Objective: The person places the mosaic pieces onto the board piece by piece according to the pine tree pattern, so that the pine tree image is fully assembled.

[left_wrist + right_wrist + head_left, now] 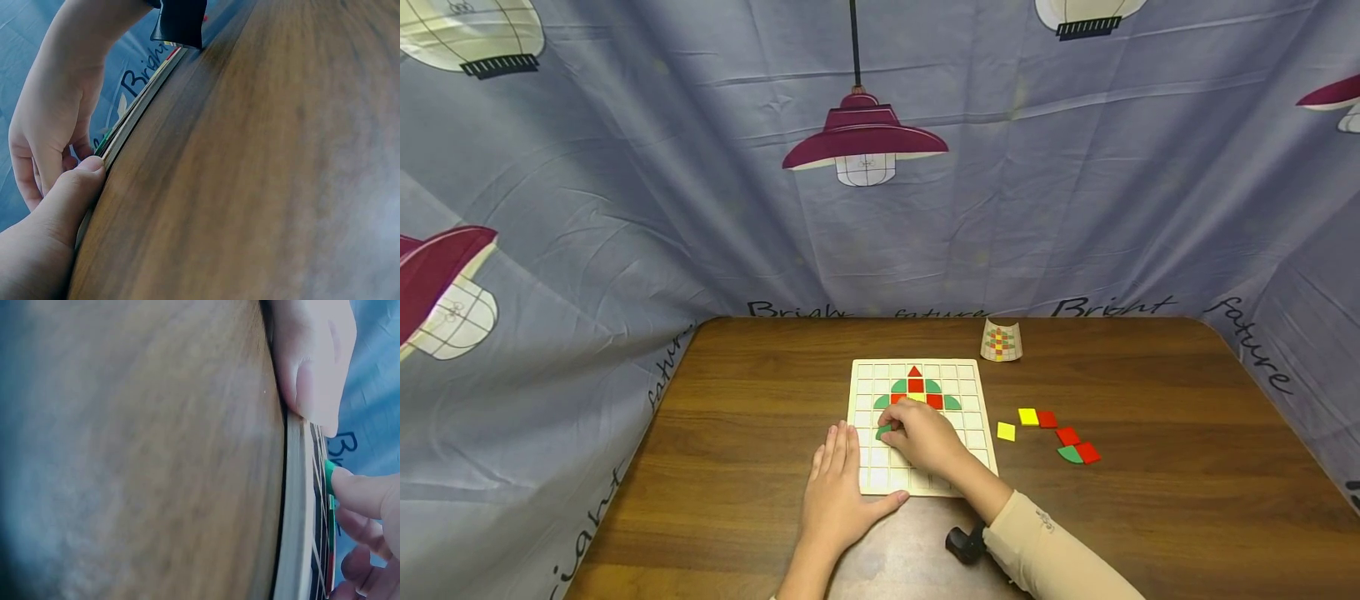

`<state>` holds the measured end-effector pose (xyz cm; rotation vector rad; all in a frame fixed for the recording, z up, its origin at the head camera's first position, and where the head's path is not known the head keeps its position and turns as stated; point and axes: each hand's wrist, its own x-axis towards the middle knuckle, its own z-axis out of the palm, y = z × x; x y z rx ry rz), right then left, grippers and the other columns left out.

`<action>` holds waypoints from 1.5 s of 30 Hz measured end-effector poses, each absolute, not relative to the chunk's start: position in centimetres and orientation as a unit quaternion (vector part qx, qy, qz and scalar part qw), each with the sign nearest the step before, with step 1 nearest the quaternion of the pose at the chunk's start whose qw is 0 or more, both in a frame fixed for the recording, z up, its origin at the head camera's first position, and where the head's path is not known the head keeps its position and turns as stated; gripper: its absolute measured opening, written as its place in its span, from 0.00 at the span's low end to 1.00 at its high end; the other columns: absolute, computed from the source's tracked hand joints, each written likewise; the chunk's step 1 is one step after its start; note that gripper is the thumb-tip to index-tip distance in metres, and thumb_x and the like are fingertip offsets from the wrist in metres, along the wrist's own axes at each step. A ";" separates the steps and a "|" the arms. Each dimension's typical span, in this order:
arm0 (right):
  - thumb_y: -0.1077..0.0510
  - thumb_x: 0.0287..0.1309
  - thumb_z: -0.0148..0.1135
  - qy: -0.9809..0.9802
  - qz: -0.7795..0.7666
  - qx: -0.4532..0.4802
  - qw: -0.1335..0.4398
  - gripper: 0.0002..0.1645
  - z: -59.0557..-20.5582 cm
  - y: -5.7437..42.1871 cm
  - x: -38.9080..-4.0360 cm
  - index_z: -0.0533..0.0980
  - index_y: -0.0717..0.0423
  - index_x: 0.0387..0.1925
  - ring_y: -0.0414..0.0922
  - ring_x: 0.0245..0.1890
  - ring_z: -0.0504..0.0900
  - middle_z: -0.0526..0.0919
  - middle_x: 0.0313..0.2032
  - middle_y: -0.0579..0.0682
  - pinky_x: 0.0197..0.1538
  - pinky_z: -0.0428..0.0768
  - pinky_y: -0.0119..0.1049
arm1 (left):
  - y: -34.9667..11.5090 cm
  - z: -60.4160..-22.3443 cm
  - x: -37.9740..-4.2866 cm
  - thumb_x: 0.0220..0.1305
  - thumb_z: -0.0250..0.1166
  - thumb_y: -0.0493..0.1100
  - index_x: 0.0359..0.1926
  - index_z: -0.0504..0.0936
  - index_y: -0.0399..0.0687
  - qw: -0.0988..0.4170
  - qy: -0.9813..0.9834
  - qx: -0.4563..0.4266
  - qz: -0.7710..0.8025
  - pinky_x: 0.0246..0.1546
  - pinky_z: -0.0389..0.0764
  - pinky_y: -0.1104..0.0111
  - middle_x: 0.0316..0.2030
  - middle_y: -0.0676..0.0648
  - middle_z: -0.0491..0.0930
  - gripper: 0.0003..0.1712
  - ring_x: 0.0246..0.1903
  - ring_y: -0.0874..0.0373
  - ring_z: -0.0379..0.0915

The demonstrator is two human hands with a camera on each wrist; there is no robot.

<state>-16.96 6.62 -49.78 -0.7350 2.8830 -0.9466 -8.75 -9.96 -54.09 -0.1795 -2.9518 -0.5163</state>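
Note:
A pale square grid board [874,479] lies on the table, bearing red, green and yellow tiles in a tree-like pattern near its top. Straight fingers of my left hand [837,507] rest along the board's left edge, the thumb at its front edge. Over the middle of the board, my right hand [925,437] pinches a green quarter-circle tile [883,432] between thumb and fingers. In the right wrist view, that green tile [329,475] stands tilted at the thumb tip, close to the board's surface. The right hand covers part of the pattern.
Right of the board lie loose tiles: a yellow square [1006,432], another yellow square [1027,417], several red squares [1067,436] and a green quarter-circle [1070,455]. A curled pattern card [1002,342] stands behind. A black object [964,546] is by the right sleeve.

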 end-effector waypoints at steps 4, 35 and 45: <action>0.53 0.58 0.71 0.927 -0.290 -0.239 0.002 0.07 -49.8 6.6 -17.0 0.85 0.46 0.39 0.34 0.32 0.75 0.79 0.34 0.39 0.36 0.76 0.30 | -10.0 -54.1 -8.8 0.46 0.50 0.89 0.77 0.52 0.40 0.068 -0.982 -0.059 -0.168 0.77 0.52 0.53 0.78 0.42 0.51 0.73 0.78 0.50 0.43; 0.53 0.57 0.70 0.930 -0.253 -0.268 0.000 0.12 -49.6 6.3 -16.5 0.88 0.51 0.42 0.39 0.35 0.80 0.83 0.34 0.41 0.34 0.77 0.28 | -9.9 -53.9 -8.8 0.46 0.52 0.88 0.77 0.53 0.40 0.070 -0.980 -0.062 -0.173 0.77 0.53 0.52 0.77 0.42 0.52 0.73 0.78 0.49 0.44; 0.54 0.56 0.72 0.929 -0.253 -0.271 0.001 0.11 -49.5 6.7 -16.3 0.88 0.52 0.41 0.37 0.32 0.79 0.83 0.34 0.41 0.31 0.75 0.27 | -9.9 -53.8 -8.7 0.46 0.53 0.88 0.77 0.53 0.40 0.070 -0.980 -0.060 -0.174 0.76 0.54 0.52 0.77 0.42 0.52 0.72 0.78 0.49 0.45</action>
